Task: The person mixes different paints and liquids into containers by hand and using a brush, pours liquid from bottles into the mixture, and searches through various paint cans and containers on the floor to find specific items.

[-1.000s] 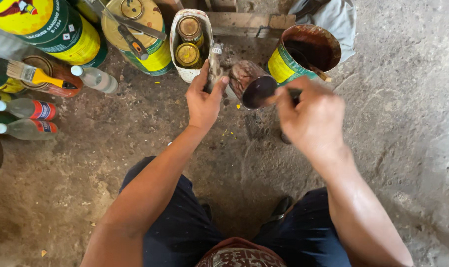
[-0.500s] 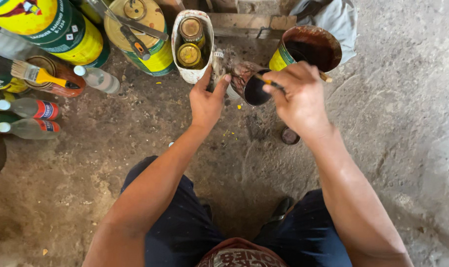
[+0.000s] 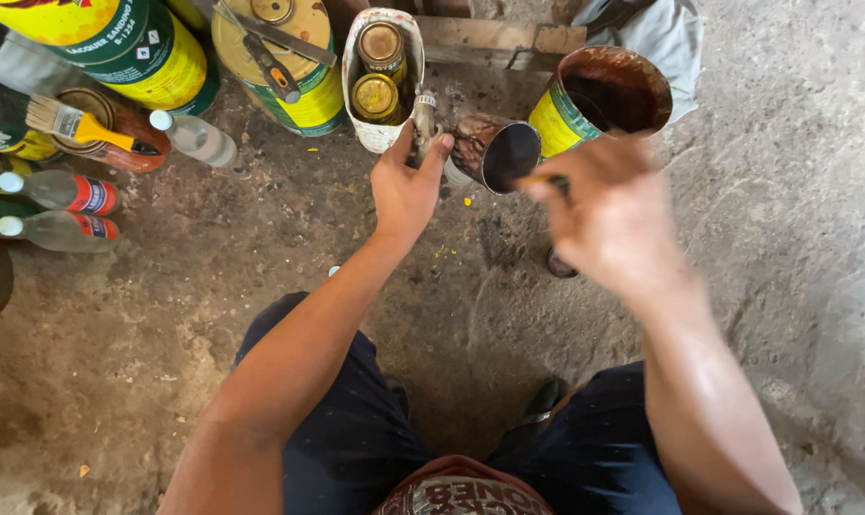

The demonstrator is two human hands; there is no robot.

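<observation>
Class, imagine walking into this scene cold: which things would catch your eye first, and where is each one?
First come the two bare arms reaching forward over the concrete floor: the left hand grips a small metal cup tilted on its side, and the blurred right hand hovers beside it. Next, the yellow and green paint cans crowd the top left, with a yellow-handled brush lying across a smaller tin.

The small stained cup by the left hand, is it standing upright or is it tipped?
Tipped. The small stained cup lies over so its dark open mouth faces sideways toward the blurred right hand; the left hand grips beside it.
</observation>
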